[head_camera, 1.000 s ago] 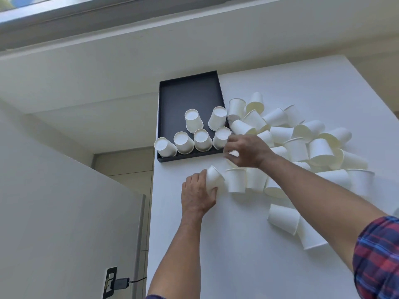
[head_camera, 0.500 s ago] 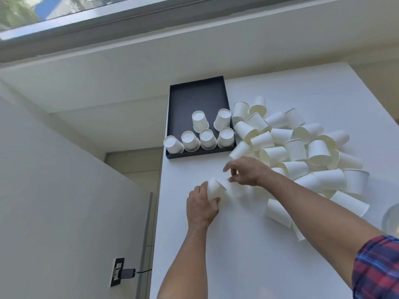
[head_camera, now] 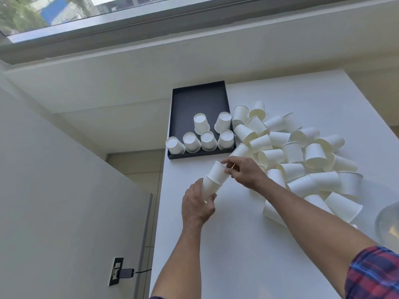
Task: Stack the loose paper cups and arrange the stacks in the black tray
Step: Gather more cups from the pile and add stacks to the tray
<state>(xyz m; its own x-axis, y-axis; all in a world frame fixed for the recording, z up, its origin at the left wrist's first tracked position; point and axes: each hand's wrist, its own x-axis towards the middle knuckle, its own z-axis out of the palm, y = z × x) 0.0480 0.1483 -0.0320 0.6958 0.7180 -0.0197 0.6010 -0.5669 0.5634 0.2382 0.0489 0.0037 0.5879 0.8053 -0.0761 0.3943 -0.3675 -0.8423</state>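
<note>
Two cups between both hands' fingers

white table; black tray; perhaps thirty loose cups

- Looks like a home or an office room, hard to tell which
- White table set by a wide window with a deep white sill
- Wall socket with a plugged-in charger
- Tiled floor below
</note>
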